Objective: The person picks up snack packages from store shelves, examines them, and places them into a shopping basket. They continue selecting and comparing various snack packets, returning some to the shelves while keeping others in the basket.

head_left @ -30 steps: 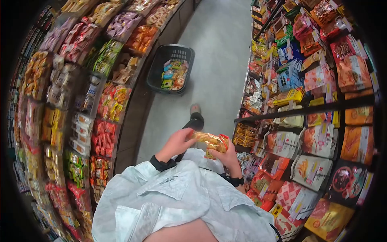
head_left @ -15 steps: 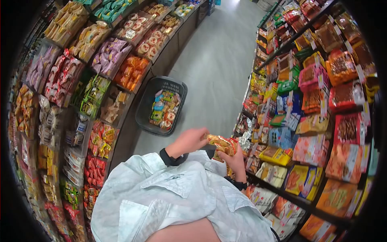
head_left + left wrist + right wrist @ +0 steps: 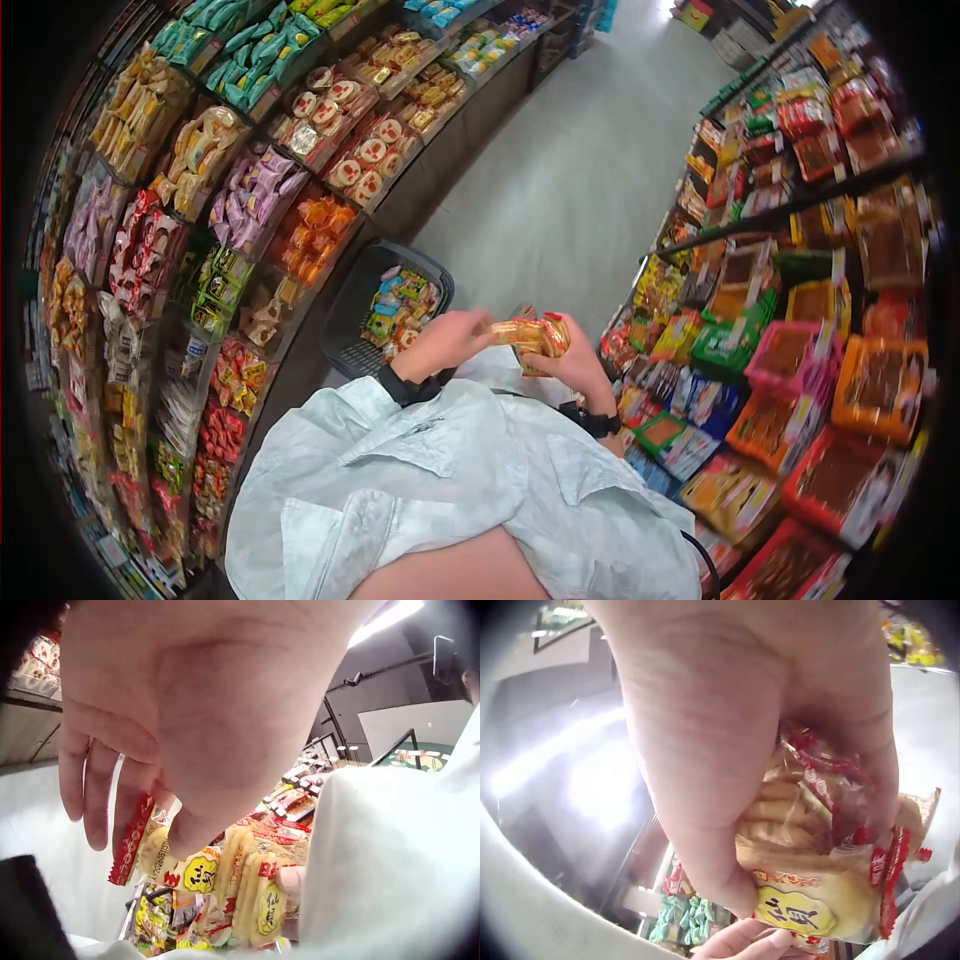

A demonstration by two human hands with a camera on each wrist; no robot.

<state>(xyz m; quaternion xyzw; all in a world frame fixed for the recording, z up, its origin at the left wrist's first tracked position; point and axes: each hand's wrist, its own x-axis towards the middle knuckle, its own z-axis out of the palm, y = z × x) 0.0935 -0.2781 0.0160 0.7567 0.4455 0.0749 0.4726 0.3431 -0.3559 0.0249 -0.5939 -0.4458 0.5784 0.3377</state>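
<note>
In the head view, both hands meet in front of the person's shirt around a small bunch of clear-wrapped rice crackers (image 3: 525, 336). The right hand (image 3: 575, 362) grips several packets, its thumb across their near side. The left hand (image 3: 453, 338) pinches the left end of one packet between thumb and fingers. A red crimped wrapper end (image 3: 133, 840) shows at the left fingers in the left wrist view. The wrapper has a yellow label (image 3: 793, 909) with dark characters in the right wrist view. Fingertips of the left hand touch its underside there.
A dark shopping basket (image 3: 430, 268) with assorted small snack packets stands on the grey floor, partly behind the left arm. Stepped bins of wrapped snacks (image 3: 250, 190) line the left. Packaged foods (image 3: 790, 360) fill the right shelves, which have a dark rail (image 3: 800, 205). The aisle floor (image 3: 560, 180) runs ahead.
The view has moved along the aisle; basket and shelves have shifted down, and the basket now sits near the left arm. Both hands keep holding the rice cracker packets.
</note>
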